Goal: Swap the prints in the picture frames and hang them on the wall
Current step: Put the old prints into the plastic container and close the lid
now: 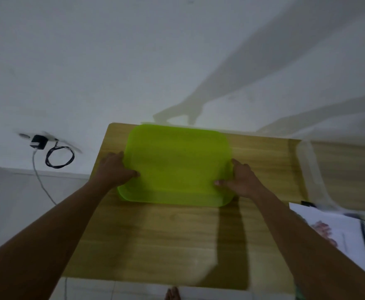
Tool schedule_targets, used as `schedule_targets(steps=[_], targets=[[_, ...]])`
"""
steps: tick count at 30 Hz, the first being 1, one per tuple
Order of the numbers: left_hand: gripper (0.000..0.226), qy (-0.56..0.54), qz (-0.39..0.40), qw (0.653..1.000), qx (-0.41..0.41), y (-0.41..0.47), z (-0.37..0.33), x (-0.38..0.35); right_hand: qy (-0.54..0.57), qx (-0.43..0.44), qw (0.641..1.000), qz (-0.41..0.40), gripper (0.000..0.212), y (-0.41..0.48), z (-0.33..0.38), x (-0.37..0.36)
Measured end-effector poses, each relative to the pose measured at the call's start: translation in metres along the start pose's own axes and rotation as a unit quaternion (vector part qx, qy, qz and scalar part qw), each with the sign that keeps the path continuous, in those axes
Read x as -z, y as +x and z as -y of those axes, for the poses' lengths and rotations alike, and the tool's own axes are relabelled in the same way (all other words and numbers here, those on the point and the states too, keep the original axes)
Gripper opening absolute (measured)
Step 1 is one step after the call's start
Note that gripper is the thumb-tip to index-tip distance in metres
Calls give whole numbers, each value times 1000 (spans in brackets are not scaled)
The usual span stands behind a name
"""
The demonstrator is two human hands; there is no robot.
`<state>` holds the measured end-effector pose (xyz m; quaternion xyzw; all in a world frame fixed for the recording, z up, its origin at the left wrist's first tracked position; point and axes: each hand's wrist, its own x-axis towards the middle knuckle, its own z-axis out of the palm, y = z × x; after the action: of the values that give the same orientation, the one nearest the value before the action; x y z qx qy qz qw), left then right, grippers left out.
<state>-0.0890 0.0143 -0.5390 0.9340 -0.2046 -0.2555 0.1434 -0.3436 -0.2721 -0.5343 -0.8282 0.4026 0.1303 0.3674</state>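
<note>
Wooden tabletop held a print at its near right edge. Farther off, left hand and right hand each gripped a side of the green plastic tray. Beyond, the wall bore nothing framed; swapping and hanging seemingly lay ahead.

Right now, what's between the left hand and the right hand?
The green plastic container; the left hand and right hand each hold one side of it on the wooden table. Seen in the head view.

The green tray looks like smooth translucent plastic; the table shows matt wood grain.
</note>
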Motion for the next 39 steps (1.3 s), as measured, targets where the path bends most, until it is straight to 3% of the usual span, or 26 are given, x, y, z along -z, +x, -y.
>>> schedule_targets(steps=[3, 6, 12, 18, 24, 29, 33, 39], targets=[[70, -24, -73, 997, -30, -29, -30, 2, -19, 5, 1000, -14, 101, -24, 10, 18], [66, -48, -115, 990, -72, -59, -68, -11, -36, -2, 999, -12, 78, -43, 0, 35], [54, -71, -45, 983, -164, -127, -168, -49, -54, -3, 998, -29, 69, -108, -39, 77], [52, -95, 23, 972, -213, -193, -250, -114, -49, -32, 997, -49, 58, -163, -123, 105], [57, -58, 79, 977, -189, -232, -297, -198, -49, -100, 992, -52, 72, -196, -227, 117], [56, 78, 22, 973, -215, -262, -325, -256, -76, -163, 982, -48, 80, -211, -301, 112], [61, 142, 11, 976, -167, -278, -340, -289, -82, -142, 984, -66, 76, -213, -328, 103], [47, 96, 1, 985, -146, -283, -356, -309, -28, -114, 987, -112, 71, -212, -337, 98]])
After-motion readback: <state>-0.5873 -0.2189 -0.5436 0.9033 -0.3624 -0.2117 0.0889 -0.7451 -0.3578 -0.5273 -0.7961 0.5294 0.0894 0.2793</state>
